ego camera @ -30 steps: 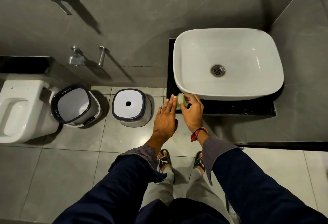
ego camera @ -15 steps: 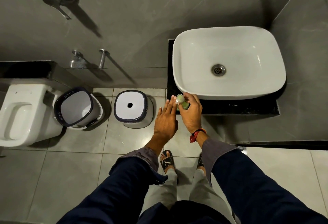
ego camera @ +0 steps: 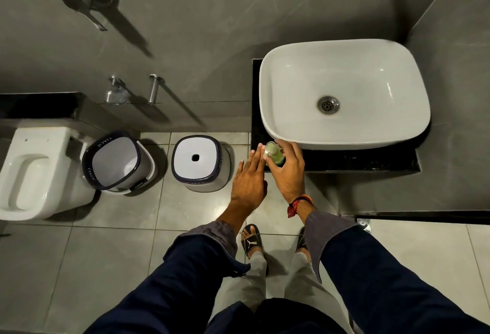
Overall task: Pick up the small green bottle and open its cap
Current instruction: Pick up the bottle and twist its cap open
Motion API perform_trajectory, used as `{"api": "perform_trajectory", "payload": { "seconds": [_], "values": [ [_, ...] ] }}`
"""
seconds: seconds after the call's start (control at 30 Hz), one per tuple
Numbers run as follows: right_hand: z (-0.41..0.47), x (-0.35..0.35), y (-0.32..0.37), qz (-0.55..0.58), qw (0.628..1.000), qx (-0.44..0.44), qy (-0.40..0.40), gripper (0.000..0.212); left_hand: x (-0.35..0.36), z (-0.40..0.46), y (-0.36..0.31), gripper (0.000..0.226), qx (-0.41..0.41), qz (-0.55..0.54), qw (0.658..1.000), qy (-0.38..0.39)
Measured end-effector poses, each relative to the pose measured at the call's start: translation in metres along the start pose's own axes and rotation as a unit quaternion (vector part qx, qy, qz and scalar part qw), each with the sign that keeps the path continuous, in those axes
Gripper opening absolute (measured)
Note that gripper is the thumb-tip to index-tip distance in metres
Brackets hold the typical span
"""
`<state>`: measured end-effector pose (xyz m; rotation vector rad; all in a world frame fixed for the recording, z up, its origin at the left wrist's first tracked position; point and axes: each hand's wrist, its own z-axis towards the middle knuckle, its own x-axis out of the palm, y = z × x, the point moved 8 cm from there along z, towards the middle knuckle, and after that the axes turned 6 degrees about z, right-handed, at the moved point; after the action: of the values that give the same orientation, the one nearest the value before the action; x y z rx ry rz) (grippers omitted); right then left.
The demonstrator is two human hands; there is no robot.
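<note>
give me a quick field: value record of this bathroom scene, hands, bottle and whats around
bottle: small green bottle, cap end toward the camera, in front of the sink's near left corner
right hand: wrapped around the bottle
left hand: open, fingers flat beside the bottle's cap
cap: cannot tell if opened
sink: white basin on a black counter
floor: bucket and stool side by side, toilet at far left
wrist: red band on the right
</note>
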<state>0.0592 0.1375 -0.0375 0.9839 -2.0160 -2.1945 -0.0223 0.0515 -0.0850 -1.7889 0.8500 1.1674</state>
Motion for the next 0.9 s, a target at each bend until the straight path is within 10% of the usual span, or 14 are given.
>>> {"api": "perform_trajectory", "payload": {
  "seconds": [0.27,0.9],
  "values": [
    [0.010,-0.002,0.002,0.009,1.000,0.017,-0.020,0.024,0.003,0.001,0.001,0.092,0.006,0.016,1.000,-0.004],
    [0.007,-0.004,0.000,0.018,0.999,0.020,-0.024,0.042,0.003,0.003,0.002,0.092,0.006,0.006,1.000,-0.004]
  ]
}}
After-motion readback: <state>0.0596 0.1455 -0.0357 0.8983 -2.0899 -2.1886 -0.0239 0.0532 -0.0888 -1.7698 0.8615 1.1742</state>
